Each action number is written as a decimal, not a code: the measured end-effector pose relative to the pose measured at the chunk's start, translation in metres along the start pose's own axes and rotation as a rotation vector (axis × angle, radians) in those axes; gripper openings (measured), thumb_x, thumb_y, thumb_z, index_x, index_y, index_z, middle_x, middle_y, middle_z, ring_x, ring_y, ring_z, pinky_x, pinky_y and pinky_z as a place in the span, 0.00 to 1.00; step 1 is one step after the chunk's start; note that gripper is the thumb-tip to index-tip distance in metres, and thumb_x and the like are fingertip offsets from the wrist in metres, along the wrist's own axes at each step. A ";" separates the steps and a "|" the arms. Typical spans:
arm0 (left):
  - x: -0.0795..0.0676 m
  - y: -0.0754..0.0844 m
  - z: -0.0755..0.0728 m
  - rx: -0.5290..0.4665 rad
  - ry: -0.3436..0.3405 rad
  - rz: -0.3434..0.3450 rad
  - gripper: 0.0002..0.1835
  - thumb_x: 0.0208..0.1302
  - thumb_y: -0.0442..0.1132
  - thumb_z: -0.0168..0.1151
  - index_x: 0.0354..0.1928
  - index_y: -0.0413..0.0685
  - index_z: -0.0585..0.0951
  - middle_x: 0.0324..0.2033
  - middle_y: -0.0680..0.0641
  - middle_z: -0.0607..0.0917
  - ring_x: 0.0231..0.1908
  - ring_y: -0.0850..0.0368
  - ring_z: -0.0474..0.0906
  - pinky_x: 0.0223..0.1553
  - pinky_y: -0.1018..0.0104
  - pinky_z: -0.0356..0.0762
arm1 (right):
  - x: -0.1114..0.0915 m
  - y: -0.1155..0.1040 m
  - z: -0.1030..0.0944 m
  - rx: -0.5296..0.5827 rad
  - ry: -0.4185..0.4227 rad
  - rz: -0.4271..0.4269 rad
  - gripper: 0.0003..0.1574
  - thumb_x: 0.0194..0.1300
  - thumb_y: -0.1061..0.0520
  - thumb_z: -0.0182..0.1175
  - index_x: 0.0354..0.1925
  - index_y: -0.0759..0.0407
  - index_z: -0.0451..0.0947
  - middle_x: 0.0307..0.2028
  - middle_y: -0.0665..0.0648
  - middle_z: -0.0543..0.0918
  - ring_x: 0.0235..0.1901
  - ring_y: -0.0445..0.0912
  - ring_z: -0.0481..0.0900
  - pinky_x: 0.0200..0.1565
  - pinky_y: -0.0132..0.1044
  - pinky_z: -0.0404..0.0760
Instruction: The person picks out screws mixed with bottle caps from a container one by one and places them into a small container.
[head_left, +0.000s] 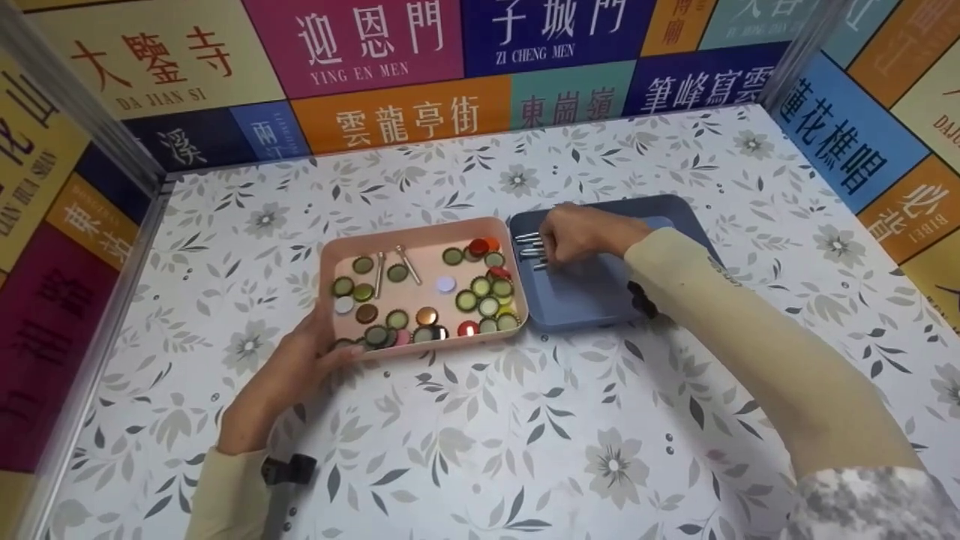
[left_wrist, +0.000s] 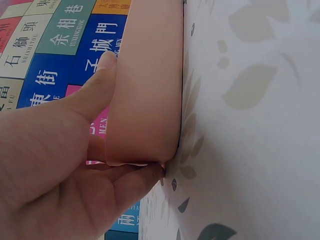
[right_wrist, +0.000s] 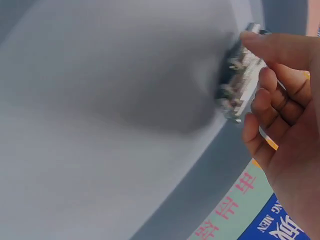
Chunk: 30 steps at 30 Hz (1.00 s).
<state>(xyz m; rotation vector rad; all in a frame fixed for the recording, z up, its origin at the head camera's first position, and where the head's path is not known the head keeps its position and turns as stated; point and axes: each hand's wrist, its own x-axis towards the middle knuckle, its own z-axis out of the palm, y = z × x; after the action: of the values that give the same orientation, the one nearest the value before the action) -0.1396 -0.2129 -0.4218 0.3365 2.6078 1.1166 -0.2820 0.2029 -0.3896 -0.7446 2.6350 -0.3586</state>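
Observation:
My left hand (head_left: 304, 352) grips the left near corner of a pink tray (head_left: 421, 231); the left wrist view shows the thumb along the tray's side (left_wrist: 147, 85) and fingers around its corner. Inside lie many bottle caps (head_left: 480, 286), mostly undersides up, and two metal screws (head_left: 379, 276). My right hand (head_left: 574, 234) reaches into a blue tray (head_left: 581, 300), its fingers curled at the left wall over several silvery screws (head_left: 529, 253). In the right wrist view the thumb tip overlaps the screws (right_wrist: 242, 75); I cannot tell whether one is pinched.
The two trays stand side by side, edges close together, on a table (head_left: 450, 442) with a floral cover. Colourful panels (head_left: 397, 112) with printed place names rise behind and at both sides. The right forearm (head_left: 750, 330) crosses over the blue tray's right side.

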 end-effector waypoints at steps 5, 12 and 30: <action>0.001 -0.001 0.000 0.002 0.003 0.014 0.51 0.71 0.46 0.61 0.79 0.71 0.34 0.79 0.43 0.54 0.78 0.42 0.52 0.78 0.43 0.50 | 0.005 -0.010 -0.007 -0.008 0.053 -0.029 0.09 0.46 0.68 0.55 0.20 0.58 0.80 0.18 0.51 0.79 0.19 0.43 0.71 0.24 0.32 0.69; 0.001 0.000 0.001 0.002 0.007 0.013 0.55 0.71 0.44 0.62 0.77 0.78 0.28 0.80 0.43 0.51 0.78 0.42 0.52 0.78 0.43 0.49 | 0.009 -0.024 -0.012 0.007 0.156 -0.090 0.10 0.50 0.66 0.53 0.20 0.55 0.78 0.18 0.51 0.77 0.19 0.43 0.68 0.27 0.34 0.69; 0.002 -0.003 0.001 -0.013 0.002 -0.023 0.51 0.70 0.46 0.62 0.80 0.66 0.36 0.79 0.43 0.54 0.77 0.43 0.54 0.78 0.44 0.51 | 0.034 -0.061 -0.007 0.035 0.226 -0.184 0.05 0.61 0.61 0.64 0.34 0.60 0.87 0.33 0.59 0.84 0.31 0.50 0.79 0.35 0.40 0.79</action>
<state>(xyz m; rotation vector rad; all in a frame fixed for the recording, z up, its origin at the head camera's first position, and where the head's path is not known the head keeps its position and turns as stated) -0.1413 -0.2134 -0.4244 0.3021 2.5979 1.1267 -0.2848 0.1348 -0.3726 -0.9902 2.7660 -0.5688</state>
